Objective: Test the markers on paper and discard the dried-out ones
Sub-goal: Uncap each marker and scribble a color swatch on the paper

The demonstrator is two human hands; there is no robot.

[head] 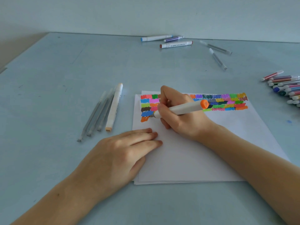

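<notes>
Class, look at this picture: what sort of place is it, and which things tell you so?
Probably a plain desk or craft table set against a wall. Clues: the bare pale blue tabletop, white paper covered in colour swatches, and loose markers scattered about.

Pale blue table [48, 95]; plain wall [97, 13], perhaps white.

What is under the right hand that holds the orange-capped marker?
Under the right hand lies the white paper with its coloured test swatches. The hand covers the middle of those rows, so the swatches there cannot be seen. The marker tip touches the paper beside an orange patch.
</notes>
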